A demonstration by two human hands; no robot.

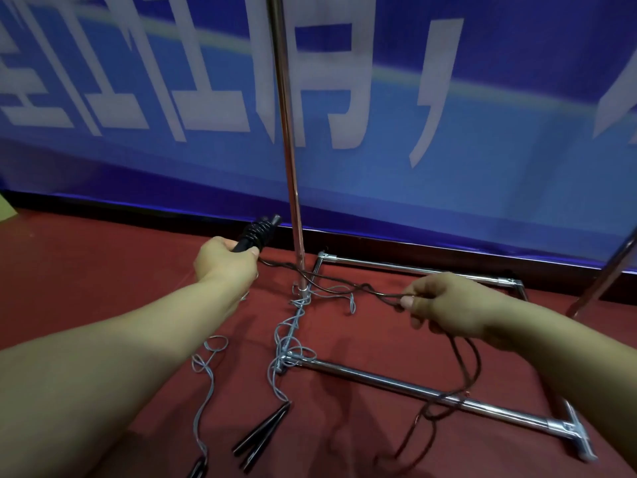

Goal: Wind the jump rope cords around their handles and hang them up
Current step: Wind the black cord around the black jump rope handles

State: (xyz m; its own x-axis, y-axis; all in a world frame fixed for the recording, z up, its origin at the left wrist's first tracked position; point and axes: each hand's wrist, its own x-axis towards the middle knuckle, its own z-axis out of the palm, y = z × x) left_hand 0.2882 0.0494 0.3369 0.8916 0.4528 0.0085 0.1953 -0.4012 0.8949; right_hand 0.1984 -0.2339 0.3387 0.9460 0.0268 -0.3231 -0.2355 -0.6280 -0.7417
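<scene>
My left hand is gripping black handles, fingers curled tight round them, with several turns of dark cord already lying wound round the upper part. My right hand is pinching that same cord between thumb and fingertips, the other fingers loosely curled; the cord is running from the handles across the front of the upright pole to my right hand, then trailing down over the rack's lower bar onto the red floor. A grey rope is lying tangled round the rack's base near the pole's foot, its black handles resting on the floor close to me. A blue banner is hanging behind the rack.
</scene>
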